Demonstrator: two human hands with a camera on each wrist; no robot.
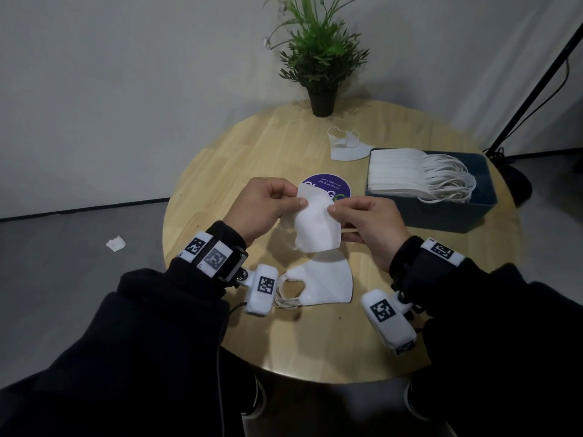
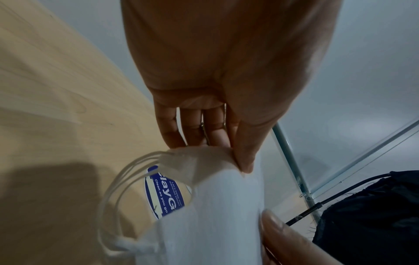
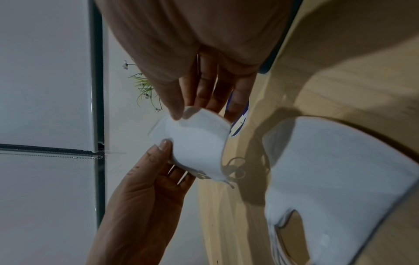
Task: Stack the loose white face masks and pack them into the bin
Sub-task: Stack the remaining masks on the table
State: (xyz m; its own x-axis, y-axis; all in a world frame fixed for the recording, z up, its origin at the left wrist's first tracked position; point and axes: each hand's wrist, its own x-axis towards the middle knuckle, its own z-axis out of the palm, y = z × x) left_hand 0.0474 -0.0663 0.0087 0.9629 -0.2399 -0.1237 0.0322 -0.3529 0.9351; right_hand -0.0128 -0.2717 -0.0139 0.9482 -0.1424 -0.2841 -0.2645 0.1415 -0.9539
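Both hands up over the table [image 1: 220, 159], left hand [image 1: 258, 209] and right hand [image 1: 366, 225] each pinching a side of one mask [image 1: 315, 225]. Small stack [image 1: 325, 279] just below them, bin [image 1: 457, 212] past the right hand.

Black sleeves [image 1: 151, 316] cover both arms down to the wrists. Each wrist wears a white band [image 1: 206, 249] printed with square black-and-white markers. Beside each band hangs a white camera pod [image 1: 263, 288] bearing another marker, on a black bracket with a screw.

Matt white cloth mask [image 1: 317, 227] — pale smooth wood table [image 1: 239, 152].
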